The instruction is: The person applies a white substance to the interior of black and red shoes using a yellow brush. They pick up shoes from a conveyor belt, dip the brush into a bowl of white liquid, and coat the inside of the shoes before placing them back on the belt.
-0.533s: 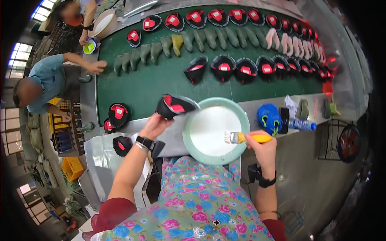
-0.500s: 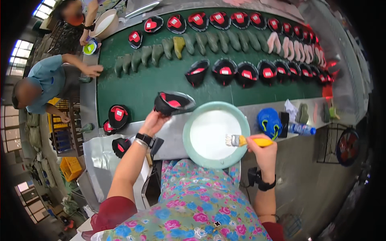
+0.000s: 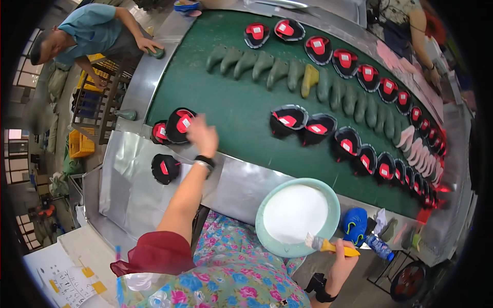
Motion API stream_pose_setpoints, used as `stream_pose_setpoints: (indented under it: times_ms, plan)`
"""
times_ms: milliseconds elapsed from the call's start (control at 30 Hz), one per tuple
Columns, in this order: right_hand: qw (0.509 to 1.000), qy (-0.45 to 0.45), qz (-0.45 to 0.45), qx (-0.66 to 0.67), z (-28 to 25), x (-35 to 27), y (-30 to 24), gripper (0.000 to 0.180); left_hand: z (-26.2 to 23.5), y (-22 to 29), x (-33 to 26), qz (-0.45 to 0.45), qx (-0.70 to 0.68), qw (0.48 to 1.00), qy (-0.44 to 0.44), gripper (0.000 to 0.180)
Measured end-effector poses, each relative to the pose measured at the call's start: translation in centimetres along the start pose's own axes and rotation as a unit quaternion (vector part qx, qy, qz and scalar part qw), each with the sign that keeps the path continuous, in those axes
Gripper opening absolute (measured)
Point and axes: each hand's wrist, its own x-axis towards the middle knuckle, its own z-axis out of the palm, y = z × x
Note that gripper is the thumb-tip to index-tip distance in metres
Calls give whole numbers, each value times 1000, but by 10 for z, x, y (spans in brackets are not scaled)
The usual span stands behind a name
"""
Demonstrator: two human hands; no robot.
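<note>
My left hand (image 3: 203, 136), slightly blurred, reaches over the near left of the green table with its fingers apart. It is at the right edge of a black and red shoe upper (image 3: 179, 123); contact is unclear. A smaller upper (image 3: 160, 132) sits beside that one, and another upper (image 3: 166, 169) lies on the metal sheet. My right hand (image 3: 341, 264) grips a paintbrush (image 3: 334, 248) by its yellow handle, its whitened bristles above the rim of a pale green basin (image 3: 334, 203). White liquid (image 3: 297, 213) fills much of the basin.
Shoe uppers (image 3: 318, 50) line the green table (image 3: 231, 110) in two rows, with green shoe lasts (image 3: 336, 95) and one yellow last (image 3: 309, 80) between. Right of the basin are a blue shoe (image 3: 354, 224) and a bottle (image 3: 379, 247). A co-worker (image 3: 95, 31) touches a last at far left.
My left hand has let go of the upper it held and moved left. An upper now stands at the near row's left end. The view has turned left; the brush stays in my right hand.
</note>
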Motion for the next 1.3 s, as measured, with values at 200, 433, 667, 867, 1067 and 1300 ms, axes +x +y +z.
stream_pose_setpoints:
  times_ms: [200, 433, 667, 867, 1067, 1300]
  plan:
    - [996, -70, 32, 55, 30, 7, -22, 22, 16, -222, 62, -211, -125, 949, -196, 59]
    - [990, -99, -67, -74, 74, -25, -76, 15, -123, -19, 10, -40, -501, 832, -237, 19]
    - [962, -260, -17, 78, 53, -42, -119, 39, -279, 65, -112, 491, -552, 674, -32, 14]
    - [964, -211, 0, 163, 39, -89, -147, 17, -289, 78, -140, 613, -504, 600, -97, 15]
    - [908, -283, -259, -167, 35, -102, -120, 39, -317, 52, -144, 127, -659, 429, -604, 74]
    - [894, -315, -272, -166, 55, -94, -66, 31, -318, 6, -175, 97, -656, 443, -603, 66]
